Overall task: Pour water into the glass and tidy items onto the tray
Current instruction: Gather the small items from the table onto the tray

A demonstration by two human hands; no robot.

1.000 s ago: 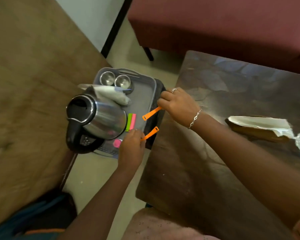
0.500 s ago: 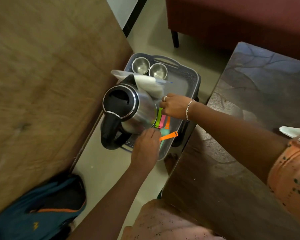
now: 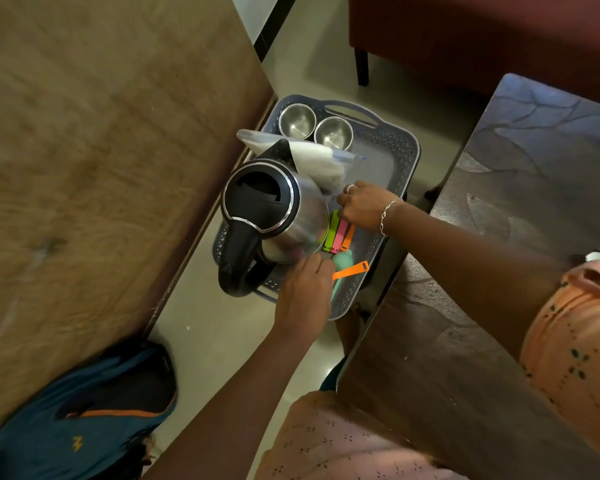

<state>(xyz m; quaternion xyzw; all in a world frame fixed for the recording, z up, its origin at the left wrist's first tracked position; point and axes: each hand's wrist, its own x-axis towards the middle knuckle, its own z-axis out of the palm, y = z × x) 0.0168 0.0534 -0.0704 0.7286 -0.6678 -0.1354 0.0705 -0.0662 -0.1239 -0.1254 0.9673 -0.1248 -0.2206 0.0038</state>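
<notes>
The kettle hides much of the tray; the backpack runs off the lower left edge.

Centre frame: one grey tray, two steel cups, one electric kettle, one plastic bag, two orange strips, one green strip, one pink strip. Lower left: one backpack.

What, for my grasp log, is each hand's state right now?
Left hand: pinching an orange strip.
Right hand: fingers curled over the ends of the strips lying in the tray; whether it grips one cannot be told.
</notes>
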